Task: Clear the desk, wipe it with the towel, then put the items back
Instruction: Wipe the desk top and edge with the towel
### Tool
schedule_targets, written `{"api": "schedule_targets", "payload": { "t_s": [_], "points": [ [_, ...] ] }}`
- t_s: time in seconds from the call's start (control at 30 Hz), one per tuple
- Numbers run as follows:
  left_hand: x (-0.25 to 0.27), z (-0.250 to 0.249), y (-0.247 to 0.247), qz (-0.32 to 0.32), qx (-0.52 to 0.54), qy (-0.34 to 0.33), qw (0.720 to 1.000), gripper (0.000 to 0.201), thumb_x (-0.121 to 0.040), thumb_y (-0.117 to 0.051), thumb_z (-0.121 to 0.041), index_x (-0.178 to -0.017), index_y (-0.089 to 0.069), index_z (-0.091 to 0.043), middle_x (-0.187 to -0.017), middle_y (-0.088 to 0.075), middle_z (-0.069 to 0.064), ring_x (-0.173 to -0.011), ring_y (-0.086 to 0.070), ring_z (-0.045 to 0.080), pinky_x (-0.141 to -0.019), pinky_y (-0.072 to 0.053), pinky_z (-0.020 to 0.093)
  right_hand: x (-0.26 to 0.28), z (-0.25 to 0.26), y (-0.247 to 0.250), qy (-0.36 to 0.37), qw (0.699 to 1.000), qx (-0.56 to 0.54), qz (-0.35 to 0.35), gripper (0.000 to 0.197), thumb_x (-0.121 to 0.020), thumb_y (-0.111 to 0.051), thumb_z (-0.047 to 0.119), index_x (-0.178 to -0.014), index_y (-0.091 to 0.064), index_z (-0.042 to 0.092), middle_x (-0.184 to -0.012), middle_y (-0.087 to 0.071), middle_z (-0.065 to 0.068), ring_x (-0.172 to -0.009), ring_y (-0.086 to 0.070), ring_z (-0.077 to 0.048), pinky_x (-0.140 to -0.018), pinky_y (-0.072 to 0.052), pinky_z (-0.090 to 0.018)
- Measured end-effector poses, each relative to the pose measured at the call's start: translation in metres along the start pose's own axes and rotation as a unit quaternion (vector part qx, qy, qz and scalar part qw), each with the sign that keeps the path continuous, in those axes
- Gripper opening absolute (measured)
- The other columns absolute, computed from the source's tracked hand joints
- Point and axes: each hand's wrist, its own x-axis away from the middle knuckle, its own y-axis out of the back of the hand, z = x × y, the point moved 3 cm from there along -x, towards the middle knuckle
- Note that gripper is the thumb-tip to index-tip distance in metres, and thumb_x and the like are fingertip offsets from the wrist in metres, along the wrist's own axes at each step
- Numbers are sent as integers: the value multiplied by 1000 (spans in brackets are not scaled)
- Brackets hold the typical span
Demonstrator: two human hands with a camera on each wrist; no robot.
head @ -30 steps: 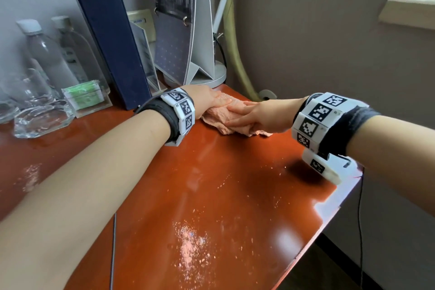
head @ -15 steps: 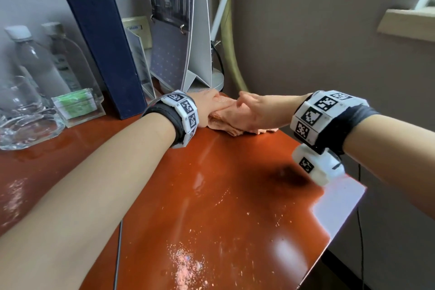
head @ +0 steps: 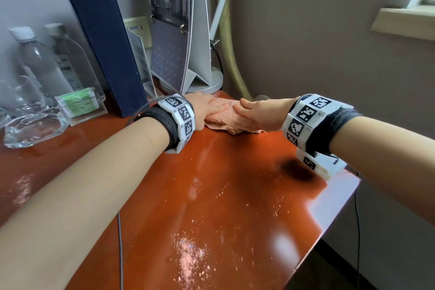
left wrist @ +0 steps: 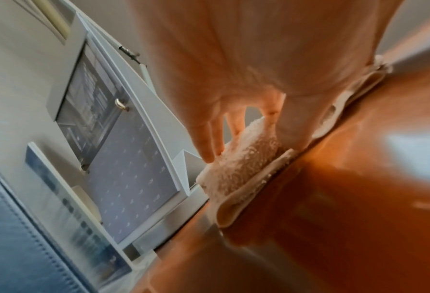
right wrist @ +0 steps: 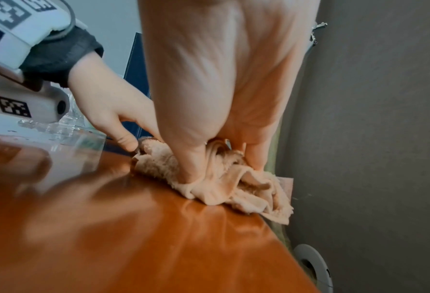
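Observation:
A peach-pink towel [head: 223,120] lies bunched at the far end of the glossy orange-brown desk [head: 211,195], just in front of the calendar stand. My left hand [head: 207,108] lies over its left end. In the left wrist view the fingers [left wrist: 208,142] rest on top of the towel [left wrist: 236,170] and the thumb sits against its other side. My right hand [head: 254,113] holds the right end. In the right wrist view its thumb [right wrist: 188,166] digs into the crumpled towel [right wrist: 221,184] and its fingers close on the far side.
Along the back wall stand a dark blue folder [head: 106,49], a clear sign holder [head: 141,61], a desk calendar [head: 179,30] on a round lamp base [head: 211,82], two water bottles [head: 35,61], a glass ashtray [head: 30,127] and a clear box of green packets [head: 80,103]. The desk's right edge [head: 329,231] is near.
Both hands have drawn the towel into a tighter bundle and shifted it slightly towards the back corner. My right hand went from lying flat on it to gripping it.

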Motion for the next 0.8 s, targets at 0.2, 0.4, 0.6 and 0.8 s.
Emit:
{"api": "schedule_targets", "payload": {
  "t_s": [0.2, 0.4, 0.6, 0.8],
  "points": [
    [30, -3, -1, -7, -40, -1, 999, 80, -90, -50, -19, -147, 1, -43, -146, -26, 2, -127, -34, 24, -97, -45, 41, 18, 15, 7, 11, 1000, 16, 7, 77, -94, -43, 6, -149, 10, 12, -157, -2, -11, -122, -51, -30, -98, -45, -38],
    [60, -12, -5, -28, -136, -29, 990, 83, -90, -52, -23, -149, 5, -36, -136, -32, 6, -121, -37, 23, -92, -38, 33, 35, 33, 6, 39, 999, 17, 3, 76, -93, -40, 2, -149, 10, 14, -158, 2, -10, -128, -46, -31, -100, -44, -42],
    [85, -13, -16, -12, -96, -21, 995, 86, -90, -51, -16, -148, 8, -36, -129, -31, 7, -110, -45, 22, -78, -42, 31, 45, 52, 6, 63, 997, 40, -7, 73, -94, -39, 5, -149, 9, 13, -157, 0, -11, -136, -35, -35, -102, -42, -45],
    [101, -14, -28, -4, -85, -11, 996, 94, -87, -53, -8, -148, 14, -33, -148, -18, 10, -116, -45, 26, -84, -51, 35, 46, 58, 8, 82, 995, 46, -17, 75, -95, -41, 5, -149, 10, 16, -158, 3, -8, -142, -22, -33, -109, -34, -45]
  ]
}}
